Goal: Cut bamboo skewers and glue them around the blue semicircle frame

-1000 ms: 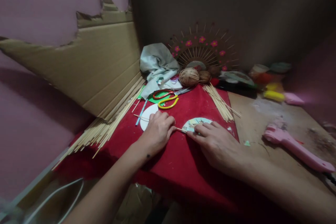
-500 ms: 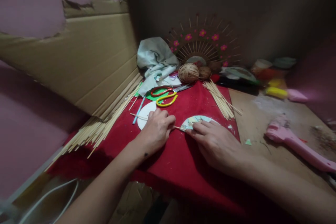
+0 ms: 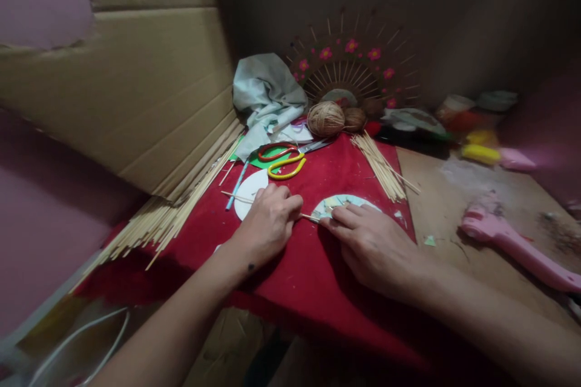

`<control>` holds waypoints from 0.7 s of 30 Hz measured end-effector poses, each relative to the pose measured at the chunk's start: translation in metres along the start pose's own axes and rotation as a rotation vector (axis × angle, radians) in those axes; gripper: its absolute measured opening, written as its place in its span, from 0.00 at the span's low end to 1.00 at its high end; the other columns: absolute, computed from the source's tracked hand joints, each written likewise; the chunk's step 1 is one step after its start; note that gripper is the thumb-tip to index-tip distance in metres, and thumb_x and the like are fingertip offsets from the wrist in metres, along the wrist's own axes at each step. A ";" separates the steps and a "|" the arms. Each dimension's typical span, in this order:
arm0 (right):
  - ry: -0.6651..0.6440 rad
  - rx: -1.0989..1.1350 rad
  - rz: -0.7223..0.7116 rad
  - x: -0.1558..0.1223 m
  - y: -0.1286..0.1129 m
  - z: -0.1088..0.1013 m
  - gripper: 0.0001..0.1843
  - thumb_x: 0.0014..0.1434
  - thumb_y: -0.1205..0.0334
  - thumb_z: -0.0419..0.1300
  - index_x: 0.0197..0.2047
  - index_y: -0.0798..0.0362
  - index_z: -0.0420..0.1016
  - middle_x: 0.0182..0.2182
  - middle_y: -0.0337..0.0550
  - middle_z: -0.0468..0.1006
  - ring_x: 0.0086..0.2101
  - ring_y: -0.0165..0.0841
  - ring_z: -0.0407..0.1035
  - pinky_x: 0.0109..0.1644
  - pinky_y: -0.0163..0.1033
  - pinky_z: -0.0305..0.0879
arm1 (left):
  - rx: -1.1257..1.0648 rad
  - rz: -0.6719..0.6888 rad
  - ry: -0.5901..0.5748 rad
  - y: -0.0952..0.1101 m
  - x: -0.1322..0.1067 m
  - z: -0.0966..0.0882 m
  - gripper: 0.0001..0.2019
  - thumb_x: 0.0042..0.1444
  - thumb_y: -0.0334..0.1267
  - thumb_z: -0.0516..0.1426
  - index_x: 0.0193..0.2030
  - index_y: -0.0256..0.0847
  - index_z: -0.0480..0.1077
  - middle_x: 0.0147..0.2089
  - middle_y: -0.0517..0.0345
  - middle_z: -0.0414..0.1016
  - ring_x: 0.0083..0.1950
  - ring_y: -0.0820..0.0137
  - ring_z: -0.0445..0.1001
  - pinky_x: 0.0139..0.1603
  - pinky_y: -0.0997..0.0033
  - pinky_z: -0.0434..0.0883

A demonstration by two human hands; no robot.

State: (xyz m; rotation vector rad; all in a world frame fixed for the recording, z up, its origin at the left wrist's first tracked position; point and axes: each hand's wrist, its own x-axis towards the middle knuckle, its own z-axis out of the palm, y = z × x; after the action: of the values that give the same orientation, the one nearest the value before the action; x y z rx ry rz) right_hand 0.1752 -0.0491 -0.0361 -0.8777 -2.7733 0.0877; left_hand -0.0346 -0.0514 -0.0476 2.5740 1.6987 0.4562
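Just in from the red cloth's [image 3: 290, 293] front edge, our closed left hand [image 3: 269, 214] grips a thin stick [image 3: 309, 217], our half-curled right hand [image 3: 370, 248], its hold unclear, covering part of the rounded patterned card [image 3: 323, 206] at the tip, the joining seemingly unfinished and the loose sticks [image 3: 379, 170] unused.

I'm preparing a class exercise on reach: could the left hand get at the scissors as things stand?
Probably yes: the scissors lie just beyond the left hand, handles uncovered, with nothing tall between. It would likely need to release the thin stick it holds first.

Craft corner; scissors [image 3: 301, 156], yarn ball [image 3: 325, 119], pink glue gun [image 3: 512, 242]
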 end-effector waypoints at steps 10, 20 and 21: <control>0.151 0.172 0.142 -0.021 0.017 -0.026 0.14 0.60 0.71 0.49 0.45 0.57 0.73 0.39 0.50 0.75 0.37 0.36 0.71 0.40 0.41 0.69 | 0.009 0.043 0.018 0.000 -0.003 -0.001 0.08 0.61 0.36 0.50 0.36 0.37 0.68 0.37 0.52 0.67 0.41 0.65 0.62 0.44 0.63 0.63; 0.169 0.201 0.368 -0.060 0.044 -0.038 0.09 0.59 0.68 0.52 0.35 0.52 0.74 0.35 0.45 0.76 0.34 0.33 0.71 0.38 0.40 0.68 | -0.125 0.118 0.080 0.012 0.000 -0.008 0.06 0.61 0.32 0.51 0.38 0.38 0.69 0.39 0.52 0.68 0.42 0.65 0.63 0.44 0.64 0.64; 0.184 0.206 0.377 -0.061 0.044 -0.041 0.09 0.59 0.68 0.52 0.34 0.52 0.74 0.34 0.45 0.76 0.33 0.33 0.71 0.37 0.40 0.68 | -0.128 0.124 0.099 0.013 0.001 -0.009 0.06 0.60 0.31 0.51 0.36 0.38 0.69 0.37 0.53 0.68 0.41 0.65 0.63 0.43 0.64 0.64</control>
State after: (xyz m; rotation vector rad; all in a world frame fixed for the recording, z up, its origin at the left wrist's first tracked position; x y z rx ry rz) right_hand 0.2582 -0.0487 -0.0142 -1.2682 -2.3503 0.3314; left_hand -0.0246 -0.0569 -0.0359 2.6136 1.4880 0.6852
